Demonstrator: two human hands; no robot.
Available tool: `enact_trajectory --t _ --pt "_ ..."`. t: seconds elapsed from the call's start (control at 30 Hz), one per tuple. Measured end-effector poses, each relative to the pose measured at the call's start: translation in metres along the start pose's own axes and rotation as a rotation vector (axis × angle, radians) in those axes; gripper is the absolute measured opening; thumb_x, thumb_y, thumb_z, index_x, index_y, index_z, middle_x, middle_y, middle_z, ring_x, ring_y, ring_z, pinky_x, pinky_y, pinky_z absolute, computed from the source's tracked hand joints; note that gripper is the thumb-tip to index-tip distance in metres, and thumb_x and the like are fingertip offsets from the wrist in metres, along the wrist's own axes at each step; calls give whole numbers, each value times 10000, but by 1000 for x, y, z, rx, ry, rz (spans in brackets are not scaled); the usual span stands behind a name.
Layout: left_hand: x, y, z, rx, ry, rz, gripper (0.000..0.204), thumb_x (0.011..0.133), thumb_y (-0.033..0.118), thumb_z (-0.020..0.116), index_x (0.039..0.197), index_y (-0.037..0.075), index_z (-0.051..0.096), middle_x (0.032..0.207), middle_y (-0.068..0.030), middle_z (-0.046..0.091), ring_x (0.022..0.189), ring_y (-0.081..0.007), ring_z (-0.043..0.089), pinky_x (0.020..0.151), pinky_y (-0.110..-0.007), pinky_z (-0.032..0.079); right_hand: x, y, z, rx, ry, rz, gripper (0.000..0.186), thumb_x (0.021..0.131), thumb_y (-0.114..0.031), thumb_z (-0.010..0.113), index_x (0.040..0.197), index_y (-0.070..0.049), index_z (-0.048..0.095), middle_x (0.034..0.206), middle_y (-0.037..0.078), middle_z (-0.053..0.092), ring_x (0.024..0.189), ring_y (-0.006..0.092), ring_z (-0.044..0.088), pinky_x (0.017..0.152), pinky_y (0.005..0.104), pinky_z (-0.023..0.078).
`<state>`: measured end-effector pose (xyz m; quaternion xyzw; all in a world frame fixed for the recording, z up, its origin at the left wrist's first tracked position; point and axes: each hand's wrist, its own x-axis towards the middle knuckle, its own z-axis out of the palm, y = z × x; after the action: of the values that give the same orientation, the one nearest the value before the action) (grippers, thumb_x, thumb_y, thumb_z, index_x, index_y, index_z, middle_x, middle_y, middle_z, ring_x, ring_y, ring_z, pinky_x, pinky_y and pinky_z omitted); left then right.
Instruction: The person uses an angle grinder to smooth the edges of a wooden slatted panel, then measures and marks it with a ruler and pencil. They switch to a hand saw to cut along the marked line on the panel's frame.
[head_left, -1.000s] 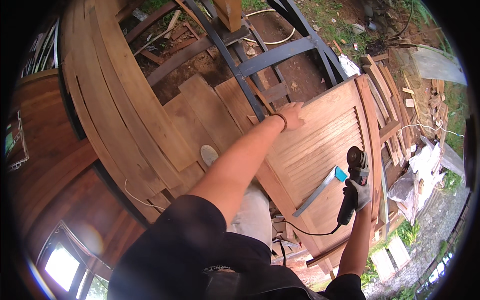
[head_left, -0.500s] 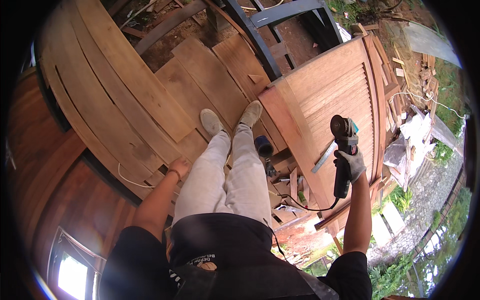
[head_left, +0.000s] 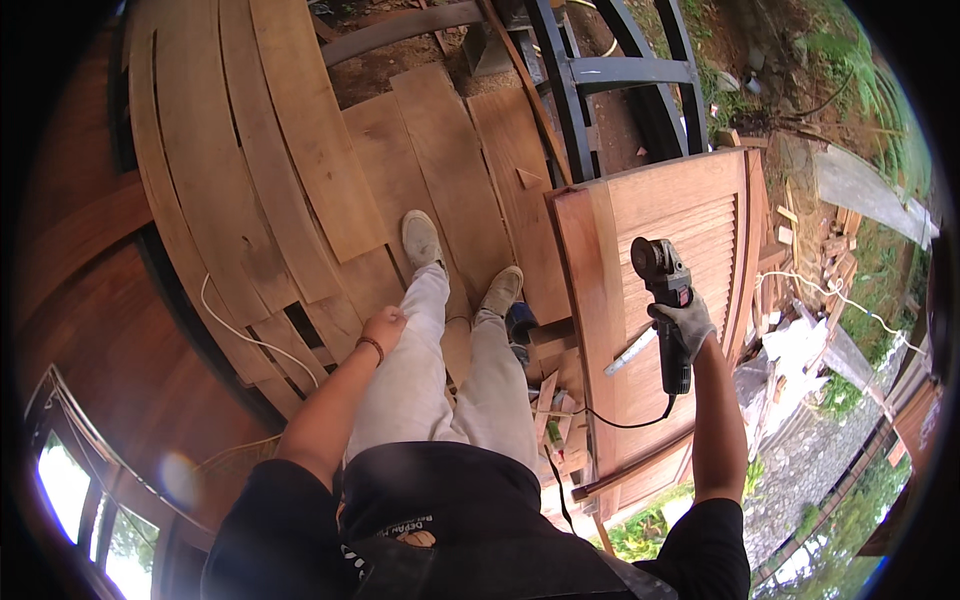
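Left hand [head_left: 384, 326] moved from panel [head_left: 690, 225] to beside leg [head_left: 413, 350], grip unclear, right grip [head_left: 688, 325] clasping grinder [head_left: 673, 355]

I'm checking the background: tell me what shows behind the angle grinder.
Behind the angle grinder in the right hand: a slatted wooden panel and part of a metal strip. The strip's other end and whatever lies directly behind the tool are covered.

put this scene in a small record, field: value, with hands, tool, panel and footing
right hand: gloved, gripping the angle grinder
left hand: bare, beside the trouser leg, nothing visible in it
tool cord: black, curving from the grinder's rear end
panel: wooden, louvered, with a metal strip lying on it
footing: shoes on wooden planks
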<state>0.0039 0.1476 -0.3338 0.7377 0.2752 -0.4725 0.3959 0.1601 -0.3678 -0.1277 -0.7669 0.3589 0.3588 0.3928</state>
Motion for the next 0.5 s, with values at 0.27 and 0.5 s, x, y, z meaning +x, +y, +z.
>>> enact_trajectory --t 0.27,0.5 --pt "-57 -29 81 46 166 71 393 876 285 655 1166 20 643 1127 -180 678 1075 -324 636 953 -373 483 56 -31 18 -278 -121 -211 344 678 -111 845 952 -23 656 755 76 674 601 160 645 573 316 547" --pt "-109 -17 158 70 273 37 396 857 290 654 1165 42 645 1195 -186 634 1161 -346 568 1009 -403 446 93 -61 7 -470 -203 -390 375 678 -86 847 970 -23 620 760 78 668 604 158 641 574 312 551"
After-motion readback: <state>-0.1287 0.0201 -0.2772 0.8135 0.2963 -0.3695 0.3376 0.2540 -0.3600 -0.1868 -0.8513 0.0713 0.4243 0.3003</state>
